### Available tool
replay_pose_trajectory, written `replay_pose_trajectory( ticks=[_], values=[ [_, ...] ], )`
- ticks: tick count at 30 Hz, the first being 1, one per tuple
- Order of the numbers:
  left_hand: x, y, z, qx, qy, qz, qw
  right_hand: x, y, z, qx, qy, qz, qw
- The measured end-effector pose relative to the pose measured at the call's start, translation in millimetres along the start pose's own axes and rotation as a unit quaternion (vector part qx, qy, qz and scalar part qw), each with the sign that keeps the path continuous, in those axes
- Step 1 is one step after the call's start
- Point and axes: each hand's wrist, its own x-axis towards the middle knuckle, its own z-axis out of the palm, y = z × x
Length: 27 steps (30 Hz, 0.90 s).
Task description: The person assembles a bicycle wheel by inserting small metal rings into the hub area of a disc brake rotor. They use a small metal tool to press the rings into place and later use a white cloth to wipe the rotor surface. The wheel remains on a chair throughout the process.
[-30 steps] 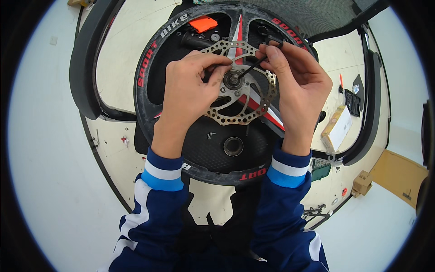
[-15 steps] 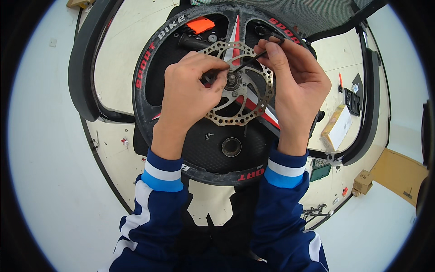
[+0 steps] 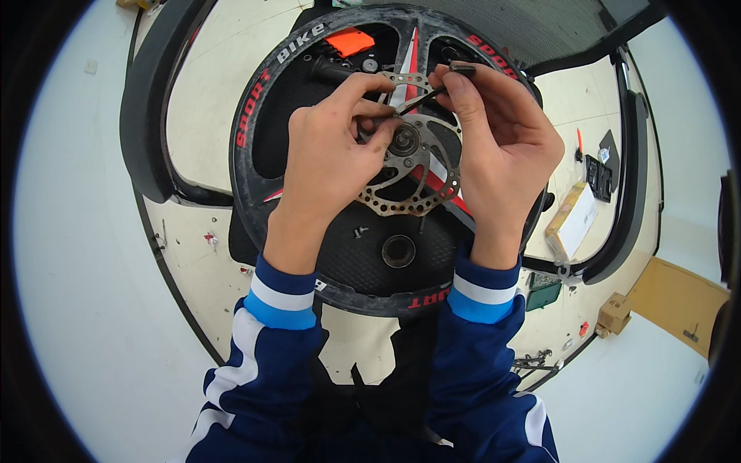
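Your right hand (image 3: pixel 502 127): thumb and fingers closed on a slim dark tool (image 3: pixel 423 102), its shaft slanting down and left toward your other fingertips. Your left hand (image 3: pixel 332 147): thumb and fingertips bunched beside the tool's tip; whether something small is pinched there, cannot tell.

Work lies flat: spoked wheel (image 3: pixel 370 305) across the black seat (image 3: pixel 328 235) of an armchair, perforated brake disc (image 3: pixel 397 164) centred on its upper face, round hub (image 3: pixel 404 140) in the middle. Your left hand covers the disc's upper left part.

Against one second ago: the tool's tip was over the hub; half a second ago it was up near your left fingertips, where it is now. Your left index finger has lifted away from the thumb, and another fingertip shows close to the thumb. More of the disc's top edge is hidden.

Same places on the seat, seen through the wheel's openings: small bolts (image 3: pixel 360 231), metal ring (image 3: pixel 398 264), orange piece (image 3: pixel 350 41), black cylinder (image 3: pixel 330 72).
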Motion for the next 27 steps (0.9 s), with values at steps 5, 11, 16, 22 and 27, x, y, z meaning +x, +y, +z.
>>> replay_pose_trajectory(
  ticks=[5, 11, 16, 22, 27],
  values=[
    [-1.3, -0.4, 0.7, -0.007, -0.005, 0.011, 1.0, 1.7, -7.5, -1.5, -0.01, -0.024, -0.003, 1.0],
    [-3.0, 1.7, 4.0, -0.009, -0.006, 0.011, 1.0, 2.7, -10.5, -8.5, -0.026, -0.031, -0.009, 0.999],
    [-2.1, 2.1, 4.8, -0.001, -0.001, 0.025, 1.0, 3.4, -8.6, -8.3, -0.014, -0.035, -0.011, 0.999],
    [-3.1, 1.1, 8.6, -0.005, 0.006, 0.034, 0.999, 1.8, -9.1, -7.4, -0.026, -0.052, -0.004, 0.998],
    [-1.1, 4.0, 8.6, 0.006, 0.012, 0.046, 0.999, 2.0, -11.8, -0.6, -0.036, -0.051, -0.02, 0.998]
  ],
)
